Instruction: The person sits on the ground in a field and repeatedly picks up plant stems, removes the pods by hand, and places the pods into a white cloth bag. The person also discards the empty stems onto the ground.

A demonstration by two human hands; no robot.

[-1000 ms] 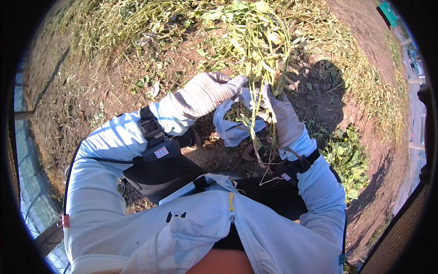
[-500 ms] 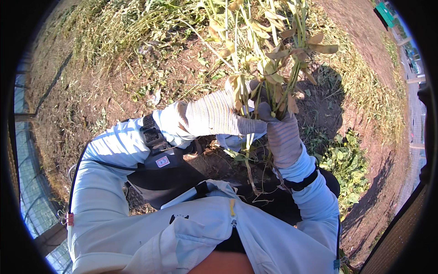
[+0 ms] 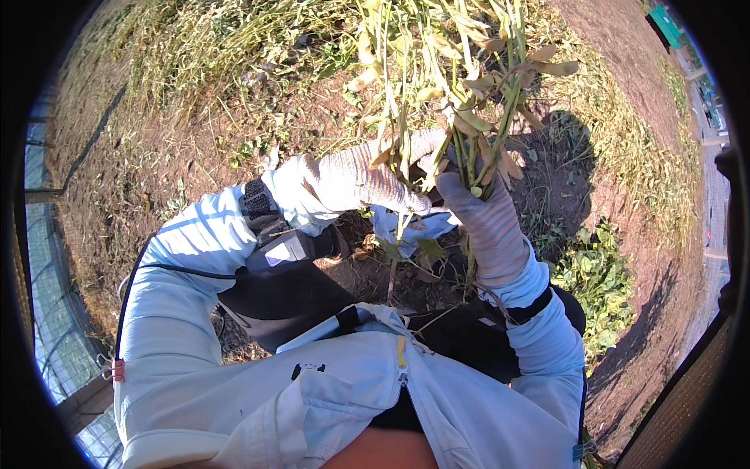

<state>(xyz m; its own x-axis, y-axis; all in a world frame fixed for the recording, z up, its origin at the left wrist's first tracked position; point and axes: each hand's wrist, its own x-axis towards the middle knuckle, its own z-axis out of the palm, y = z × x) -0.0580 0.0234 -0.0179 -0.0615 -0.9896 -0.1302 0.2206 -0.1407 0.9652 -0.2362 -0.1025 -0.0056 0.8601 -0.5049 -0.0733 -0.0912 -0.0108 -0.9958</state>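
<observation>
Both my hands wear striped work gloves with grey fingertips. My left hand is closed round a few bean plant stems, and their lower ends hang below it toward my lap. Close beside it, my right hand grips a bunch of bean plants, upright, with the thumb across the stems. Tan and pale green pods hang from the tops, which reach past the upper edge. Some fingers of each hand are hidden behind the stems. Beneath the hands lies a pale blue cloth or plastic piece.
Dry cut plants cover the soil at the far left, and more straw lies along the right. Green leafy plants stand near my right forearm. Netting runs along the left rim. My dark-clad knees lie below the hands.
My left hand has shifted a little left with its stems, widening the gap between the hands. The stem ends below have swung left. My right hand keeps hold of its bunch.
</observation>
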